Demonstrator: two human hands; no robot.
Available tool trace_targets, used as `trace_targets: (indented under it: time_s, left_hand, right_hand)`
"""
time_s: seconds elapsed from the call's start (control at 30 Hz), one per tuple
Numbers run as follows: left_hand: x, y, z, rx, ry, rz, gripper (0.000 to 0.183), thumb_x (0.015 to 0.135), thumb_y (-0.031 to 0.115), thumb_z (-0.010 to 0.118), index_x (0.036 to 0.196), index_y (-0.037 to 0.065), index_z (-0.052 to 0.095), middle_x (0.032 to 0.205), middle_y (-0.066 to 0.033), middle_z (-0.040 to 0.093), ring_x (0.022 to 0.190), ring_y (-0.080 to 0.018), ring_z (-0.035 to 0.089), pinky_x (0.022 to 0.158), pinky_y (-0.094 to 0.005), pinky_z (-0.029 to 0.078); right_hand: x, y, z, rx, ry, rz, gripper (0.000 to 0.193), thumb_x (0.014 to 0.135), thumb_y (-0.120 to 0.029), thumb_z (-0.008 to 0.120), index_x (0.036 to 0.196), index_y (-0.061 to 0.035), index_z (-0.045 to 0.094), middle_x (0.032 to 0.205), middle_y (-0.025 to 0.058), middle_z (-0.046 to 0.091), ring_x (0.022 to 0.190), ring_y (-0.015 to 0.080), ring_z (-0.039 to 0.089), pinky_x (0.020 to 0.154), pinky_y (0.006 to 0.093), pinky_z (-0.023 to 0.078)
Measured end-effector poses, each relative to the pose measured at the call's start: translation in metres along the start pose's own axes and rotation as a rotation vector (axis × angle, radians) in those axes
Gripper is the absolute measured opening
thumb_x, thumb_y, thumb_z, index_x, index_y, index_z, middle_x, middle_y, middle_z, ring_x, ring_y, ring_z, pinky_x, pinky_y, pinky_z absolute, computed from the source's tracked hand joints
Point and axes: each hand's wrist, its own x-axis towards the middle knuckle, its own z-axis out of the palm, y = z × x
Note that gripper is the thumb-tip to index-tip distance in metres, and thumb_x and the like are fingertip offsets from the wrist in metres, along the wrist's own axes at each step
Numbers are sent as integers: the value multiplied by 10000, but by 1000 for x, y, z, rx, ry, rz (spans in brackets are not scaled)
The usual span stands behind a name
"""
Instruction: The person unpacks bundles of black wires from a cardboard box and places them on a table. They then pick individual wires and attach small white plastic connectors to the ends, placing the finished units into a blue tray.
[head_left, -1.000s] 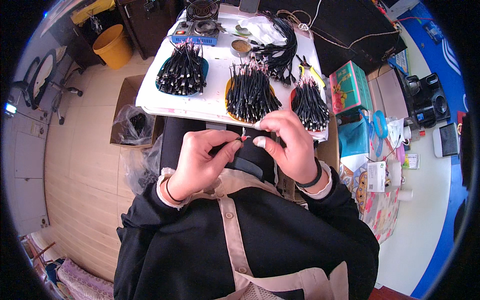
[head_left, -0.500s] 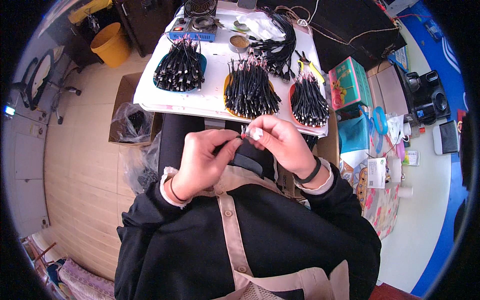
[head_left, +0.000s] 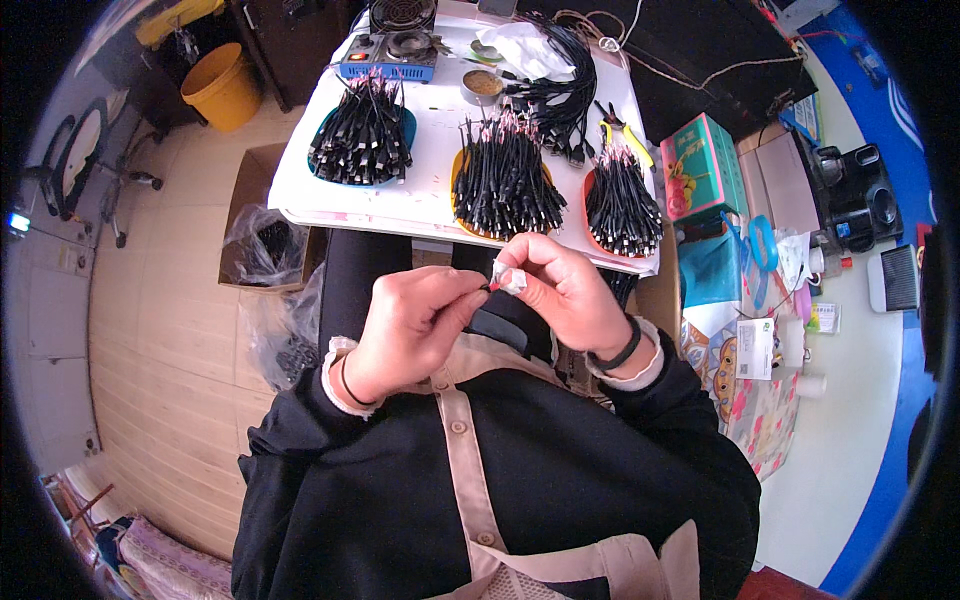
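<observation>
Over my lap, just off the table's near edge, my two hands meet fingertip to fingertip. My left hand (head_left: pixel 405 325) is closed in a pinch on a thin black cable, whose red wire end (head_left: pixel 492 287) shows between the hands. My right hand (head_left: pixel 578 305) pinches at that end, its thumb and forefinger closed there. A white wrapping (head_left: pixel 512 279) covers the right thumb tip. Most of the cable is hidden by my fingers. Beyond them stand black cables with metal plugs (head_left: pixel 505 190), bundled upright in a yellow tray (head_left: pixel 458 165).
On the white table (head_left: pixel 430 130) are a blue tray (head_left: pixel 411 125) and a red tray (head_left: pixel 589 200) of similar cables. Behind them are yellow-handled pliers (head_left: pixel 632 140), a round tin (head_left: pixel 482 84), a blue heater (head_left: pixel 392 68) and loose black cables (head_left: pixel 575 90). A green-pink box (head_left: pixel 700 165) stands right.
The red wire end now lies closer against the right fingertips, and fewer loose wire strands show. Both hands stay nearly in place; the view has shifted slightly.
</observation>
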Motion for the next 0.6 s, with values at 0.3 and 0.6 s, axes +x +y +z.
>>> trace_targets:
  time_s: [0.3, 0.6]
  left_hand:
    - [-1, -4, -14, -826, -279, -373, 108, 907, 36, 600, 951, -45, 655, 794, -33, 641, 662, -61, 538, 616, -203, 456]
    - [-8, -5, -8, -935, -121, -269, 76, 892, 12, 603, 932, -49, 626, 760, -46, 605, 641, -70, 516, 586, -206, 427]
  right_hand:
    - [2, -20, -9, -437, -125, -438, 139, 823, -42, 639, 953, -28, 591, 882, 85, 595, 796, 231, 580, 701, 331, 466]
    - [-8, -16, -23, -552, 198, -279, 73, 871, -69, 592, 907, -6, 583, 796, 91, 567, 720, 238, 577, 657, 322, 461]
